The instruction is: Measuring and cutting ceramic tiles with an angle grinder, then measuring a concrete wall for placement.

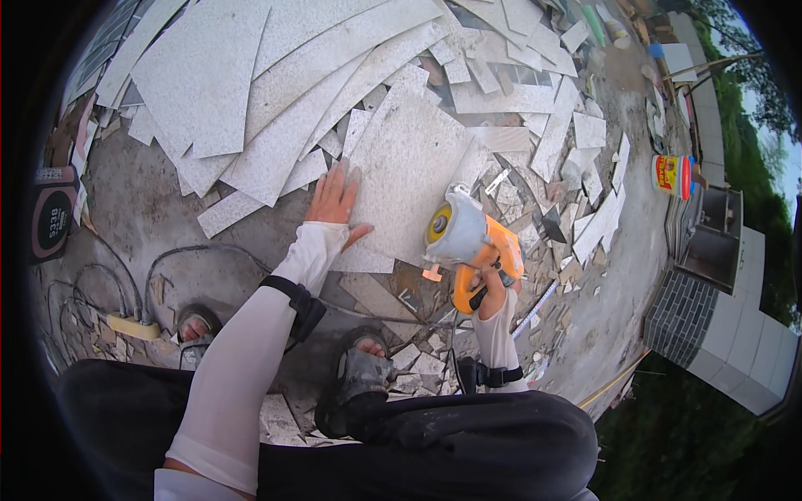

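Sandals (359, 386) are seen on a floor strewn with shards (429, 365); a yellow power strip (134, 326), with cords run into it, is noted to their left; the cutter (494, 237) (orange body, grey guard) is gripped by the right hand (493, 292), its fingers curled around the handle; the tool is held at the right edge of a pale tile (409, 159), though blade contact cannot be confirmed; the left hand (336, 199) is laid flat at the tile's left edge, fingers extended, thumb spread, nothing grasped; the tile is thus positioned between both hands; beyond, sheets (196, 83) are piled in an overlapping fan; a bucket (671, 175) is observed far right, well apart.
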Available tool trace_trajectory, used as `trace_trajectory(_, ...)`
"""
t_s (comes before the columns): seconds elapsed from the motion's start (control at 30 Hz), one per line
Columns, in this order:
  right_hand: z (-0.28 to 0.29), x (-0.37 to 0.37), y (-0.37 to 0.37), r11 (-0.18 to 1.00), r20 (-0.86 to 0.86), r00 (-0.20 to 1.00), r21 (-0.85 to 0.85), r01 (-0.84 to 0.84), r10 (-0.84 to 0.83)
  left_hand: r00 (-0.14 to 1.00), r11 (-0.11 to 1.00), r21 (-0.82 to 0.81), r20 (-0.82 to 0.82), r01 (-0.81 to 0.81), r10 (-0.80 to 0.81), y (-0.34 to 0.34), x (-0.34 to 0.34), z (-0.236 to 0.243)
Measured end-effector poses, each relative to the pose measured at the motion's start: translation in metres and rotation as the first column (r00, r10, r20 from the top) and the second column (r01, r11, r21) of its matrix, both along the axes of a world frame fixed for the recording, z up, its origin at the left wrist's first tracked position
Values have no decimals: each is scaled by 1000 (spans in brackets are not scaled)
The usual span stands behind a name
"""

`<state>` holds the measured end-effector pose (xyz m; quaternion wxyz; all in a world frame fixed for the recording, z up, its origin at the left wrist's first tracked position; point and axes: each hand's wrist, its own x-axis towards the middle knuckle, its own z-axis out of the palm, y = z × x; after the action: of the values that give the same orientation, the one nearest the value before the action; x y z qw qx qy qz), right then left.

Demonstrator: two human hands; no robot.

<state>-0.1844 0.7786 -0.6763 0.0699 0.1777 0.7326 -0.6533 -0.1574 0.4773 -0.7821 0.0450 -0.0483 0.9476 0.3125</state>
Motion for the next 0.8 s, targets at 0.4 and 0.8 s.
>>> trace_trajectory(0.4,-3,8,5,999,35,999,-27,-37,38,1000,1000,-10,2,5,-5,2,1,-4)
trace_trajectory(0.8,-8,32,7,999,38,999,-27,25,-23,1000,1000,-15,-29,1,-2,2,3,-10)
